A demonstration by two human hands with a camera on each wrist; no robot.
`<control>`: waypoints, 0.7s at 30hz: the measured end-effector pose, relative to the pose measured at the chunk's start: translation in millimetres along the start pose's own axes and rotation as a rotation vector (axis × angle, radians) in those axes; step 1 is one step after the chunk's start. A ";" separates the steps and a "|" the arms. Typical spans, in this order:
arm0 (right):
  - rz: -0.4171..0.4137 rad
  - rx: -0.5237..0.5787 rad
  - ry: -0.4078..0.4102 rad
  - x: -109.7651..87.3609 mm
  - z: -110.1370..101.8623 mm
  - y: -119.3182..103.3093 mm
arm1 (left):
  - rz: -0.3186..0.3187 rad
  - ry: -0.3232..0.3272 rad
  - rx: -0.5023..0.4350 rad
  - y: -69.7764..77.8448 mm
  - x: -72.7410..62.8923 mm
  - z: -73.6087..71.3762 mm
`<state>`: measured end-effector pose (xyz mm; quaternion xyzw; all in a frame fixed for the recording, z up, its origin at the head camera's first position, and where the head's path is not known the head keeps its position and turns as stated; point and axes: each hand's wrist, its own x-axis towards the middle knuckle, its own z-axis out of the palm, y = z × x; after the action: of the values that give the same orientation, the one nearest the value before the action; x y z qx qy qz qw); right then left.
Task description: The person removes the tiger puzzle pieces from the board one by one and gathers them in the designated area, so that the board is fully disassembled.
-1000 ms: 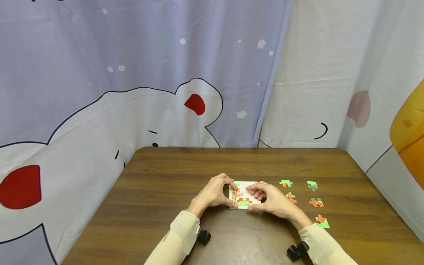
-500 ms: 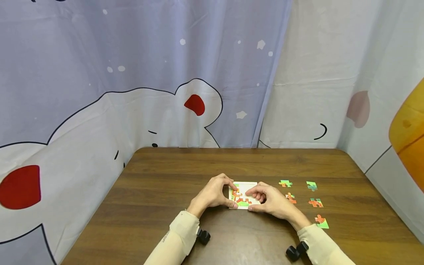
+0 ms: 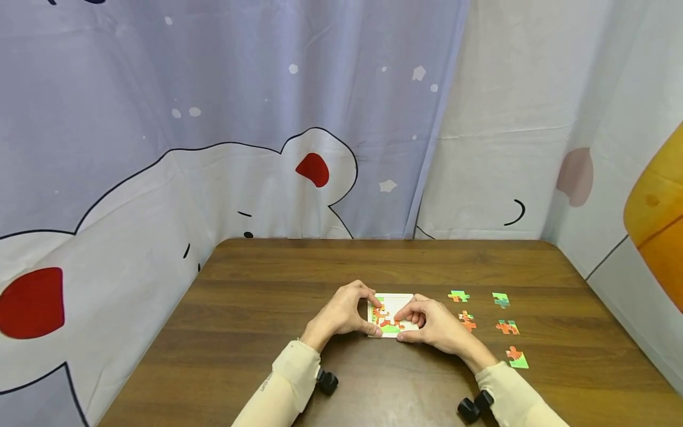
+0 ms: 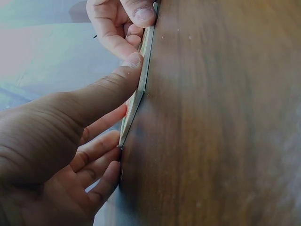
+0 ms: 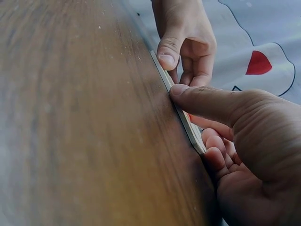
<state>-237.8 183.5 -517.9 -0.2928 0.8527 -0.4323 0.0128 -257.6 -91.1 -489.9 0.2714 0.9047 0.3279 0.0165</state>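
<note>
A small white jigsaw puzzle tray (image 3: pixel 397 295) lies flat on the table between the two hands. Orange and green puzzle pieces (image 3: pixel 391 329) fill its left side and lower edge; bare white shows at the upper right. My left hand (image 3: pixel 341 309) grips the tray's left side, thumb on the near edge and index finger over the upper left pieces. With its thumb at the near right edge, my right hand (image 3: pixel 437 325) holds the tray, index fingertip pressed down inside it at the pieces, other fingers curled. Both wrist views show the thumbs along the tray's thin edge (image 5: pixel 190 129).
Several loose jigsaw pieces lie to the right: an orange-green one (image 3: pixel 459 296), a green-blue one (image 3: pixel 501 299), mostly orange ones (image 3: pixel 466 321), and a green-cornered one (image 3: pixel 516 357). The brown wooden table (image 3: pixel 256 332) ends at a patterned curtain (image 3: pixel 240 190) behind.
My right index fingertip has come down and slightly nearer inside the tray, onto the pieces. The left hand keeps its hold, and the loose pieces stay put.
</note>
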 end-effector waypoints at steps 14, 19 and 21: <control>0.019 0.062 0.003 0.3 1.3 -5.0 | 0.001 0.008 0.023 -0.1 -0.2 0.8; 0.059 0.075 -0.022 0.3 0.3 -6.7 | 0.002 0.013 0.022 -1.1 0.8 2.5; 0.081 0.078 -0.030 0.5 -0.5 -6.8 | 0.004 0.015 0.022 -1.2 1.6 2.7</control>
<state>-234.9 180.5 -512.4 -0.2641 0.8460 -0.4599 0.0545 -259.0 -89.5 -492.5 0.2711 0.9077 0.3202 0.0060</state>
